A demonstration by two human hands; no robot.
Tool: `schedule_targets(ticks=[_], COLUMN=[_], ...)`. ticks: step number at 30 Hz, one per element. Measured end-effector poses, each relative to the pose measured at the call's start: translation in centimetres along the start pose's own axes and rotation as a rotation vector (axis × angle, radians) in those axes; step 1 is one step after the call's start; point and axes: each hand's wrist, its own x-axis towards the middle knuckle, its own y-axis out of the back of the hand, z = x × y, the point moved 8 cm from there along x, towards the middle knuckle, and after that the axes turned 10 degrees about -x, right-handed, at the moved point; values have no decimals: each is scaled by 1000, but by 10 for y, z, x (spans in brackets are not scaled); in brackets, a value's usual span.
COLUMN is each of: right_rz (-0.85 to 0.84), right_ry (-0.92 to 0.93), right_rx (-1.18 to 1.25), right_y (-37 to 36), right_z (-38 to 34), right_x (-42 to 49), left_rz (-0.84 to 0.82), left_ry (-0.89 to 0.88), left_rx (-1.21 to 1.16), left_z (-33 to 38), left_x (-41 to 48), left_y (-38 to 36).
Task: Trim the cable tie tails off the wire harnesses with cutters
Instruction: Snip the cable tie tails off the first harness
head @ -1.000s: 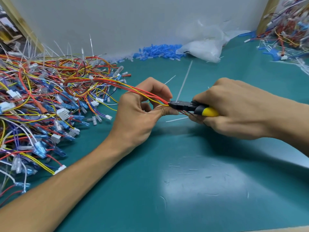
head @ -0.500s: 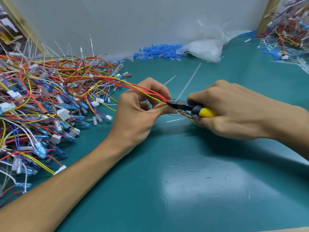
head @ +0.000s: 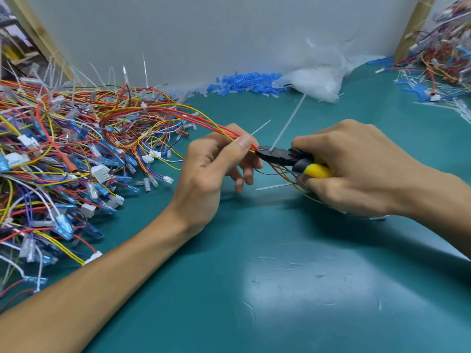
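My left hand [head: 211,171] pinches a red and yellow wire harness [head: 204,121] between thumb and fingers, just left of the cutters. My right hand [head: 356,166] grips the yellow-handled cutters [head: 280,157]. Their black jaws sit at the base of a white cable tie tail [head: 288,123], which sticks up and to the right from the harness. The harness wires run on under my right hand and are partly hidden there.
A big tangle of harnesses [head: 63,161] with blue terminals and white connectors fills the left of the green mat [head: 280,276]. Cut tie tails [head: 272,186] lie near the hands. Blue sleeves [head: 244,84] and a plastic bag [head: 316,80] lie by the back wall; another harness pile [head: 443,59] sits far right.
The tie tail has tilted further to the right. My left hand's lower fingers have loosened and spread, leaving thumb and forefinger on the harness. The cutters stay at the tie.
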Motion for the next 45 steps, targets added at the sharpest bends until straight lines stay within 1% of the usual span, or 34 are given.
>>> schedule_targets(ticks=[10, 17, 23, 27, 31, 39, 45], right_rz=[19, 0, -4, 3, -40, -133, -156], right_ry=[-34, -26, -58, -84, -73, -28, -22], right_rx=[15, 15, 19, 91, 84, 106, 96], right_y=[-2, -2, -6, -8, -15, -15, -15], right_z=[3, 5, 10, 14, 12, 6, 1], right_x=[0, 0, 0, 1, 1, 0, 0], left_rz=[30, 93, 126, 151, 113, 37, 3], left_ry=[-7, -19, 65, 118, 143, 194, 186], left_rx=[20, 55, 86, 131, 127, 7, 58], left_z=[0, 1, -7, -13, -15, -20, -19], left_x=[0, 1, 1, 2, 1, 2, 3], left_y=[3, 8, 12, 15, 13, 6, 4])
